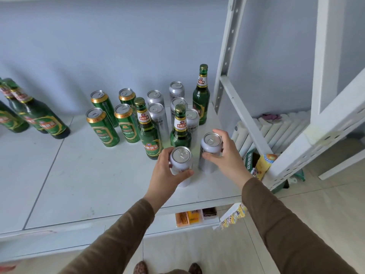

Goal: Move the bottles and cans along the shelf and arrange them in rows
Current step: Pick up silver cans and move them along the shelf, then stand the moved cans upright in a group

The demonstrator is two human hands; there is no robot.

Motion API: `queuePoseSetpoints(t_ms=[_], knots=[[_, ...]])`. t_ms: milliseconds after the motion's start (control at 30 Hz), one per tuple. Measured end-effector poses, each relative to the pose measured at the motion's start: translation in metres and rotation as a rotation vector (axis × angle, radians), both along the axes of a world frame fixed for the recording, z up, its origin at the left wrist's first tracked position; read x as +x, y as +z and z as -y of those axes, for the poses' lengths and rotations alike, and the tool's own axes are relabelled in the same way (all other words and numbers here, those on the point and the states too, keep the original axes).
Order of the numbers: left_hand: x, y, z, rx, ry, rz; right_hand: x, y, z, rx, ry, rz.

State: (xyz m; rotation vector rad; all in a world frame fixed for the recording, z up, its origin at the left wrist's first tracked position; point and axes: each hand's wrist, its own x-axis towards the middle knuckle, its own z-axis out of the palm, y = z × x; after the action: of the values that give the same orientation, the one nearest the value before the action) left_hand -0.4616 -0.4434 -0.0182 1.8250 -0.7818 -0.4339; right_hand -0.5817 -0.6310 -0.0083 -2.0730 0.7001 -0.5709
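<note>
On the white shelf (pixel 83 175) I see my left hand (pixel 167 171) gripping one silver can (pixel 181 161) and my right hand (pixel 225 157) gripping another silver can (pixel 210 147); behind stand green bottles (pixel 148 131), green cans (pixel 102 127) and more silver cans (pixel 158 115).

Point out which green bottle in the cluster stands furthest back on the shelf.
The green bottle at the cluster's back right, beside the white upright. The other two stand further forward, close behind the silver cans being gripped.

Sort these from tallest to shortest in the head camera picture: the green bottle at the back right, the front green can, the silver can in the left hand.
1. Green bottle
2. Green can
3. Silver can, though it is nearest, so this is unsure.
</note>
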Motion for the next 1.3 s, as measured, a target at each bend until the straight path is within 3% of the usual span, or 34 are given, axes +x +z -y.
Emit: queuePoseSetpoints(t_ms=[267, 567, 700, 1300], knots=[[-0.002, 0.001, -0.015, 0.023, -0.023, 0.041, -0.006, 0.019, -0.013, 0.03, -0.001, 0.011], [0.027, 0.034, -0.061, -0.047, 0.006, 0.13, 0.018, 0.086, -0.068, -0.472, -0.049, 0.28], [0.058, 0.04, -0.102, -0.072, 0.081, 0.114, 0.045, 0.102, -0.115, -0.597, 0.007, 0.302], [0.239, 0.054, -0.374, 0.153, 0.349, 0.392, 0.25, 0.067, -0.371, -0.448, 0.378, 0.014]])
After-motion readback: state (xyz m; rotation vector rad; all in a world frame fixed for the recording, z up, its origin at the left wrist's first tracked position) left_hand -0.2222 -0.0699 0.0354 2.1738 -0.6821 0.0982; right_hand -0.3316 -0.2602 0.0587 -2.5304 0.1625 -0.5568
